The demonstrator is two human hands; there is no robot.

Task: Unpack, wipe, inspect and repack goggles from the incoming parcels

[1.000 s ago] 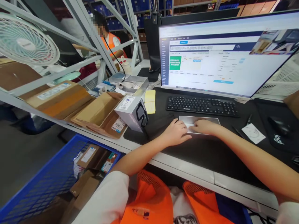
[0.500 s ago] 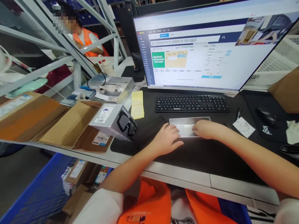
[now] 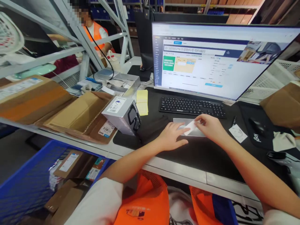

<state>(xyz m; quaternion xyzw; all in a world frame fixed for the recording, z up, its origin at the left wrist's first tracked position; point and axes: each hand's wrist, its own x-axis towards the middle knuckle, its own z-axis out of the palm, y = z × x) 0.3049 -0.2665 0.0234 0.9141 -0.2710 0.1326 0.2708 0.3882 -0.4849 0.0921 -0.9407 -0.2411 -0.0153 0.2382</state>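
A flat silver packet point(image 3: 198, 132) lies on the black desk mat point(image 3: 206, 153) in front of the keyboard point(image 3: 192, 107). My left hand point(image 3: 172, 136) rests flat on the packet's left end, fingers spread. My right hand point(image 3: 208, 126) pinches a small white label point(image 3: 190, 128) whose free end is lifted off the packet. A grey product box point(image 3: 123, 114) printed with black goggles stands just left of my left hand.
A wide monitor point(image 3: 217, 59) stands behind the keyboard. Open cardboard boxes point(image 3: 77, 112) sit at the left, yellow notes point(image 3: 142, 101) beside them. A mouse point(image 3: 257, 126) lies on a pad at the right. A blue crate point(image 3: 35, 181) of parcels is below. A co-worker in orange sits behind.
My right hand has lifted off the packet and now pinches the white label, raising one end. My left hand stays pressed on the packet. The view shifted slightly.
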